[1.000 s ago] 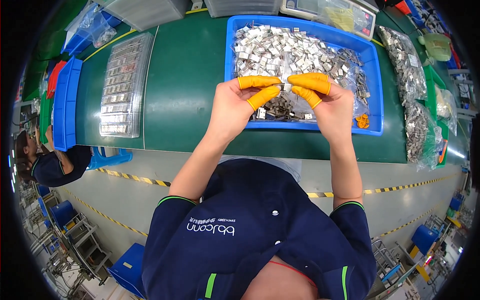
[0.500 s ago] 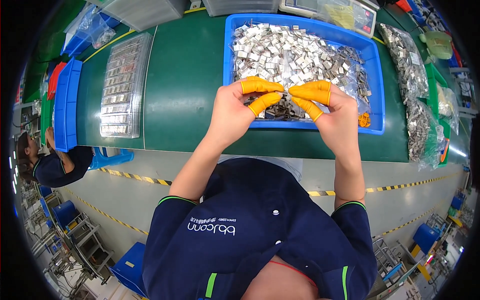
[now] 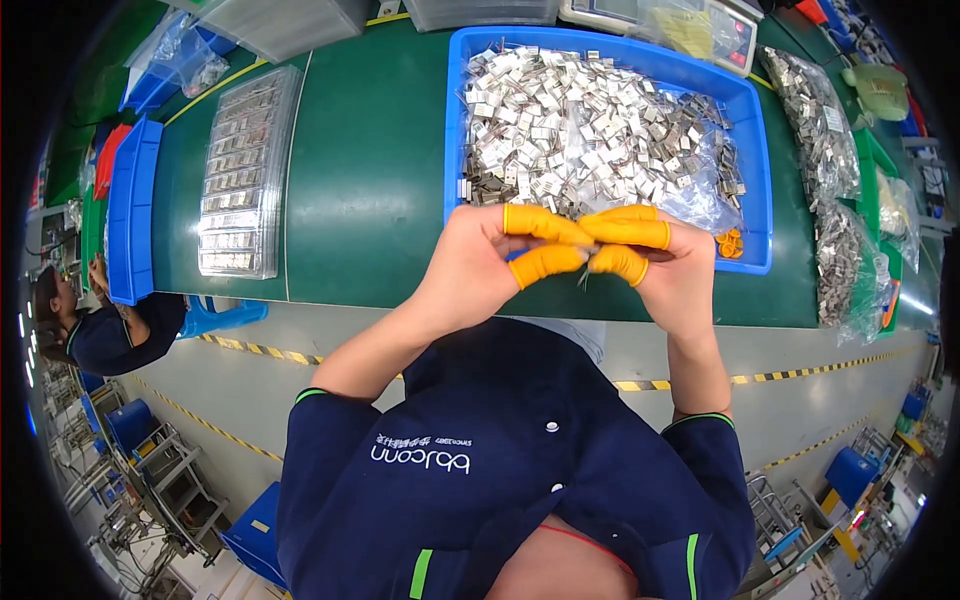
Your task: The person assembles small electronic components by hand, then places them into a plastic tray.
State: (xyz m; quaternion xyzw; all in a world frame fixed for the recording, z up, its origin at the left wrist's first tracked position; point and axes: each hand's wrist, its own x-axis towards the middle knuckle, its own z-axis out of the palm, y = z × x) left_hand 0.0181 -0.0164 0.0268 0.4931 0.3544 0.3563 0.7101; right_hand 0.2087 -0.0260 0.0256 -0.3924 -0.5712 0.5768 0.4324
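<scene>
Orange finger cots cover the thumb and fingertips of both my hands. My left hand and my right hand meet fingertip to fingertip over the near edge of a blue tray. Pinched between them is a small metal part with thin wire-like pins; mostly fingers hide it, and its pins point down toward me. Beyond my fingers, the tray holds a heap of small silvery metal parts, some lying on clear plastic film. Loose orange finger cots rest in its near right corner.
Left on the green table lies a clear compartmented plastic tray with rows of parts, then an upright blue bin. Bags of metal parts line the right side. A scale stands behind. A person sits far left.
Both hands have drawn nearer to my body, from over the heap to the tray's near edge. Thin pins now show below my fingertips.
</scene>
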